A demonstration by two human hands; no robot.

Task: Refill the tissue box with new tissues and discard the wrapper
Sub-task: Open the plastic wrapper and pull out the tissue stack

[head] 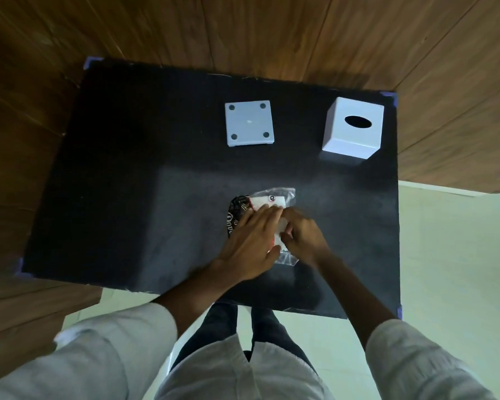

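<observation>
A pack of tissues in a clear and black printed wrapper (267, 202) lies near the front middle of the black table (127, 183). My left hand (250, 241) lies flat over its left side, fingers on the wrapper. My right hand (303, 235) pinches the wrapper at its right side. Most of the pack is hidden under both hands. The white tissue box cover (354, 128), with its oval slot facing up, stands at the back right. Its white square base plate (248, 122) lies apart from it at the back middle, with a round pad in each corner.
The table stands against a wooden wall at the back and left. Pale floor tiles (459, 255) show to the right and below. My legs are close to the table's front edge.
</observation>
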